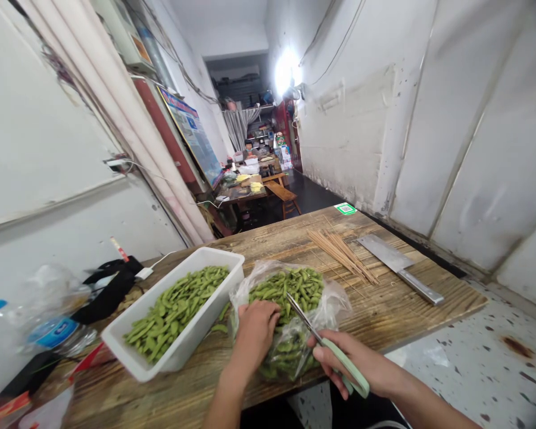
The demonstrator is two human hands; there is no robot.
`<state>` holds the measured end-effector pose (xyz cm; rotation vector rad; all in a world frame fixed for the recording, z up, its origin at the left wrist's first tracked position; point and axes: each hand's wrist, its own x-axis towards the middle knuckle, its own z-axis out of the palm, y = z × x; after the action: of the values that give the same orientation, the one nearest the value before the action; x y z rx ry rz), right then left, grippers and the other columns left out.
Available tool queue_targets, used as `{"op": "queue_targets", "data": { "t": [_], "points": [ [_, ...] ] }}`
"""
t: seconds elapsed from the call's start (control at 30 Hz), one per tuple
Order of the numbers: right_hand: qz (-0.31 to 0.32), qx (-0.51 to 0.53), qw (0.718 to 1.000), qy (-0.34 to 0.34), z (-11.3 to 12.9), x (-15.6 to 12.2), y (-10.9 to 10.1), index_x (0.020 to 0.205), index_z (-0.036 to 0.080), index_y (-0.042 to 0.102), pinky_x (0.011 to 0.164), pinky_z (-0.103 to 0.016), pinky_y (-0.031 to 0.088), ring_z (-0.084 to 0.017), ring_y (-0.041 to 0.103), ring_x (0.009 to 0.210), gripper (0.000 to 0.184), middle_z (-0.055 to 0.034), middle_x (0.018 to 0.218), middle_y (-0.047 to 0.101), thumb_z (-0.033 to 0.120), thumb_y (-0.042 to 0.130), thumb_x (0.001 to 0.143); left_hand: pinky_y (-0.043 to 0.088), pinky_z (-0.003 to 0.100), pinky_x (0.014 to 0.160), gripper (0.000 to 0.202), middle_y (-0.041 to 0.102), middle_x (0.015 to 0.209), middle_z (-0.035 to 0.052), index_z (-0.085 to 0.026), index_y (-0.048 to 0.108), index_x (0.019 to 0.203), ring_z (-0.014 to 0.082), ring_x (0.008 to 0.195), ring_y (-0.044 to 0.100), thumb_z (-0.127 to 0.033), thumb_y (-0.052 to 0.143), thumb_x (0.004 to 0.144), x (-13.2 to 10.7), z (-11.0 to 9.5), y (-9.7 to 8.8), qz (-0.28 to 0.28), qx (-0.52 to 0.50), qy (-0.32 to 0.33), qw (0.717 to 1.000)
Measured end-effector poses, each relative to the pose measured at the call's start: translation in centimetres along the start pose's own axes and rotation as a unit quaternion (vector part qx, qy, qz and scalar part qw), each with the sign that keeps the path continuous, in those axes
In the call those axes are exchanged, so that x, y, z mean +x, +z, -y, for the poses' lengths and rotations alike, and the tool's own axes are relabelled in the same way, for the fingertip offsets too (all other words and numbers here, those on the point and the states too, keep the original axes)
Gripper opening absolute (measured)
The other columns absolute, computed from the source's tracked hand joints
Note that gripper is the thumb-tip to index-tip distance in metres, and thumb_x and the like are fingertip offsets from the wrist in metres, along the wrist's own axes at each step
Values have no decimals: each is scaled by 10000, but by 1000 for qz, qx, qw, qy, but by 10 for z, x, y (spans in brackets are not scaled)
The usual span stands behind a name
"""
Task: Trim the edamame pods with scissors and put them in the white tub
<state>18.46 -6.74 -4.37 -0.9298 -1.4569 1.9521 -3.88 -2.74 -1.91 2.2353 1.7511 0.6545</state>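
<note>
Green edamame pods [301, 283] fill a clear plastic bag [335, 301] at the table's front, its mouth spread wide. My left hand [255, 325] rests on the bag's left side, fingers curled in among the pods; whatever they grip is hidden. In my right hand [352, 357] is a pair of scissors [342, 360] with pale green handles. Their metal blades point up and left over the pods, near my left fingers. Beside the bag on the left stands a long white plastic tub [239, 271], holding many more pods [176, 310].
Thin wooden skewers [342, 256] and a cleaver [386, 253] lie on the right of the wooden table [411, 322]. On the left are a water bottle [58, 333] and a black bag [109, 292]. A white cable plug [145, 273] sits behind the tub.
</note>
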Motion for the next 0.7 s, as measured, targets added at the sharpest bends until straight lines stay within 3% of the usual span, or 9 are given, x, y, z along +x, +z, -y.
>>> {"op": "queue_targets", "data": {
  "t": [0.13, 0.23, 0.3, 0.47, 0.7],
  "points": [
    [-5, -1, 1000, 4, 1, -1, -1, 976, 165, 515, 368, -129, 401, -39, 439, 410, 505, 71, 606, 484, 630, 596, 799, 422, 411, 912, 268, 741, 1006, 86, -203, 726, 931, 259, 973, 639, -330, 508, 839, 1, 3, 0, -71, -161, -80, 981],
    [-3, -11, 1000, 5, 1, -1, -1, 989, 164, 513, 364, -129, 398, -41, 443, 406, 519, 71, 607, 484, 640, 590, 796, 451, 367, 908, 346, 736, 1064, 83, -187, 725, 992, 248, 1003, 641, -417, 567, 789, 1, 0, -4, -71, -289, -137, 945],
    [1, -20, 1000, 6, 1, 0, 0, 993, 165, 515, 364, -130, 401, -40, 445, 406, 522, 71, 613, 485, 642, 589, 795, 482, 346, 832, 396, 746, 1012, 80, -174, 727, 1001, 239, 916, 654, -456, 601, 754, -1, -4, -7, -56, -333, -158, 928],
    [9, -39, 999, -6, 6, 1, 4, 995, 165, 518, 355, -130, 389, -40, 445, 402, 515, 67, 626, 489, 643, 565, 810, 475, 289, 642, 423, 741, 797, 59, -145, 740, 908, 184, 673, 611, -487, 671, 670, -4, -15, -4, -44, -376, -189, 906],
    [0, -32, 999, -13, 5, 4, 3, 946, 169, 533, 306, -130, 339, -48, 388, 345, 451, 104, 484, 422, 596, 597, 817, 442, 256, 606, 359, 733, 780, 51, -147, 740, 845, 176, 685, 613, -435, 708, 634, -4, -19, 2, -37, -392, -193, 898]
  ]
}}
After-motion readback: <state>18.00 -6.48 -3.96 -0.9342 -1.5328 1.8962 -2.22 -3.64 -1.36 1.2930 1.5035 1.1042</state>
